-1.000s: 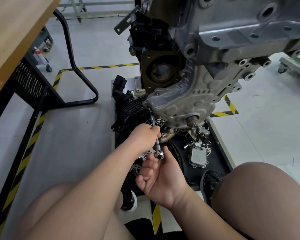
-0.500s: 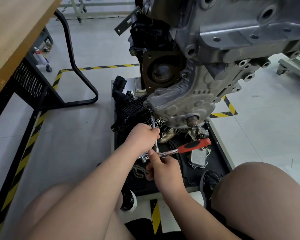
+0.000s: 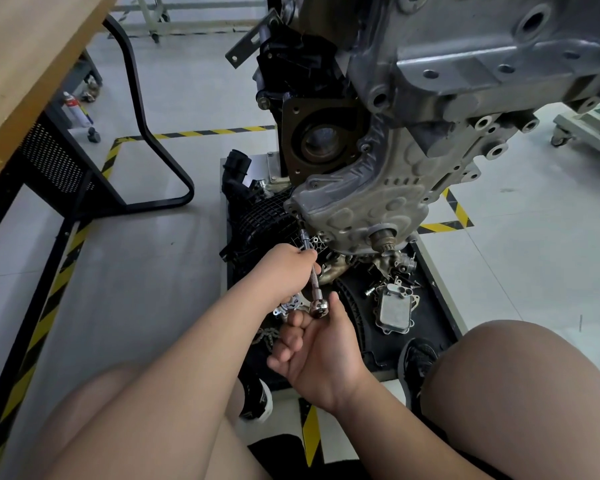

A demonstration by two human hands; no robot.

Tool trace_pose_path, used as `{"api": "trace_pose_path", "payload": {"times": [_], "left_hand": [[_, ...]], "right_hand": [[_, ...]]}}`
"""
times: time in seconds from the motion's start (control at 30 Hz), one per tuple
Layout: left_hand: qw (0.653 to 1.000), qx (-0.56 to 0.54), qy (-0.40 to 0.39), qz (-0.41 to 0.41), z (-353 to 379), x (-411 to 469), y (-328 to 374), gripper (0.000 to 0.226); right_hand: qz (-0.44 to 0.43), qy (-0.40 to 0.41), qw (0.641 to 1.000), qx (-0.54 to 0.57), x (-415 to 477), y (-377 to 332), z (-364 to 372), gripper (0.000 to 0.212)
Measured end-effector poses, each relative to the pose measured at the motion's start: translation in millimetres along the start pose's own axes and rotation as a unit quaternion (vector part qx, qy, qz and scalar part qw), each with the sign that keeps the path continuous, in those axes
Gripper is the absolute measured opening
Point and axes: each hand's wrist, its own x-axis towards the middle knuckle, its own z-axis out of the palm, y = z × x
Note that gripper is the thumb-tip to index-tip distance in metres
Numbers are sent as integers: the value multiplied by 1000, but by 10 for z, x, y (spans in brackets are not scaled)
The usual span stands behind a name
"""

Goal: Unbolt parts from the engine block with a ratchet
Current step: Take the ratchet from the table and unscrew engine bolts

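Floor: pale workshop floor [image 3: 153, 271] marked with yellow-and-black hazard tape [image 3: 201, 132]; a wooden workbench [image 3: 32, 64] stood at far left.
Engine block: the engine block [image 3: 465, 81] hung over a black tray [image 3: 433, 306], its embossed front cover [image 3: 361, 209] facing the person.
Tray contents: an oil cooler [image 3: 395, 310] and several loose bolts lay in the tray, right of the hands.
Tool position: the ratchet [image 3: 317, 309] sat near the person. Its extension bar [image 3: 313, 275] ran up and away to a socket [image 3: 303, 234] at the cover's lower left corner.
Left hand: the left hand [image 3: 288, 265] was curled round the upper part of the bar, pinching it just below the socket.
Right hand: the right hand [image 3: 319, 348] was palm-up, thumb and curled fingers closed round the ratchet head. The handle was hidden, so how it was held could not be told.
Fastener: the bolt was hidden by the socket, and how well the socket was seated could not be confirmed.
Step assessed: a lower cover bolt appeared to be under removal.
Recommended practice: keep the bar in line with the bolt and press the socket fully home. The left hand's grip should guide the bar, not brake it. Swings should be short, given the crowded tray below.
Risk: a tilted bar could slip and round the bolt head. A freed bolt could drop among the loose parts.
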Motion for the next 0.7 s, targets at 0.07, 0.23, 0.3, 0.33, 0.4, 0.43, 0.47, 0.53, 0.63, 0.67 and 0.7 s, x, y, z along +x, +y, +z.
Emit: {"api": "trace_pose_path", "payload": {"times": [0.07,0.23,0.3,0.33,0.4,0.43,0.47,0.53,0.63,0.67,0.7], "left_hand": [[1000,-5,-6,-6,6,6,2,38],[1000,12,-14,-5,5,7,-15,40],[1000,29,-7,2,-4,10,-26,40],[999,38,-3,5,-10,10,-30,40],[998,58,1,17,-25,8,-35,40],[998,63,2,25,-31,5,-38,39],[997,65,5,33,-35,1,-38,39],[997,63,10,45,-42,-7,-41,39],[997,61,14,53,-48,-14,-50,39],[997,62,16,53,-52,-18,-52,39],[996,64,17,53,-57,-23,-55,38]], "right_hand": [[15,-8,1000,15,-11,-3,9,79],[25,-6,1000,13,-14,-11,20,77],[21,-1,1000,-9,-17,-17,28,74],[18,2,1000,-20,-20,-18,30,73],[7,14,999,-39,-18,-10,29,72],[-3,24,998,-51,-12,-7,26,71],[-16,36,997,-66,-3,-1,23,70],[-45,63,992,-96,18,17,14,65],[-98,100,977,-162,32,41,-21,56],[-118,114,966,-197,29,41,-36,54],[-139,130,952,-241,23,36,-52,51]]}}
